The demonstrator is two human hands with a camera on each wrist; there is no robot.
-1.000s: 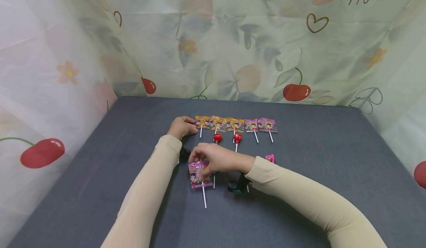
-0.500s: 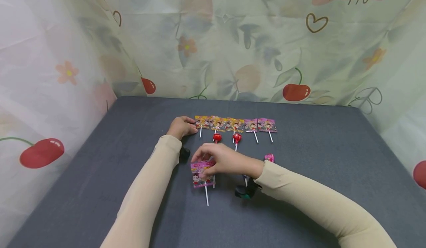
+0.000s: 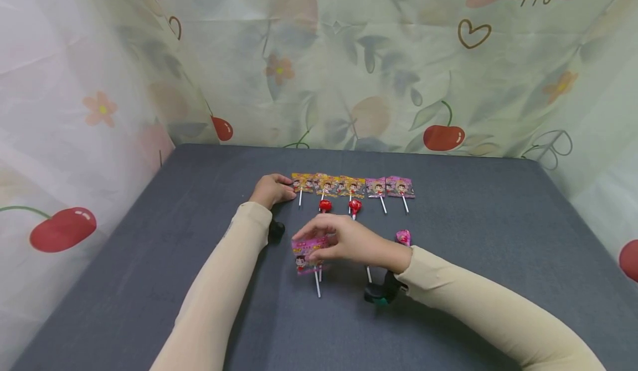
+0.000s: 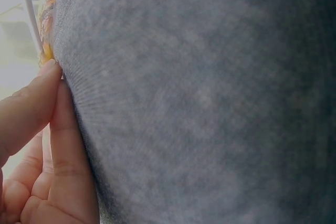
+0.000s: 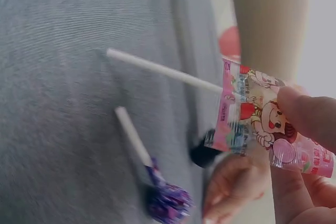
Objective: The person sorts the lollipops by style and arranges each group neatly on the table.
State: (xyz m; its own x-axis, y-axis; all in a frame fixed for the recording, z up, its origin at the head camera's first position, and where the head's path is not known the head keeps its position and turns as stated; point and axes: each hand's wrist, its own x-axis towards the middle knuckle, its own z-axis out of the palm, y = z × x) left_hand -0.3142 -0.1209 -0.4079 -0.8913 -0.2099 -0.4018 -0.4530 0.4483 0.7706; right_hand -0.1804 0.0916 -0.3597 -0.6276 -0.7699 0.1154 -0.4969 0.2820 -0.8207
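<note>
In the head view my right hand (image 3: 349, 240) pinches a lollipop in a flat pink wrapper (image 3: 303, 256), thumb on the front, its white stick pointing down toward me. The right wrist view shows this pink-wrapped lollipop (image 5: 262, 109) above the table, with a lollipop twisted in purple foil (image 5: 169, 203) lying below it. At the left end of a row, my left hand (image 3: 271, 190) pinches the edge of an orange-wrapped lollipop (image 3: 302, 183). Thumb and forefinger meet at that wrapper's corner (image 4: 47, 52) in the left wrist view.
Two more orange-wrapped lollipops (image 3: 351, 186) and two pink-wrapped ones (image 3: 400, 187) continue the row. Two red round lollipops (image 3: 325, 206) lie in front, and a pink round one (image 3: 403, 237) sits by the right sleeve. A patterned curtain (image 3: 339, 83) backs the grey table (image 3: 124, 282).
My right hand has moved a little to the right with the pink-wrapped lollipop, which has risen slightly in the head view. The left hand has stayed at the row's left end.
</note>
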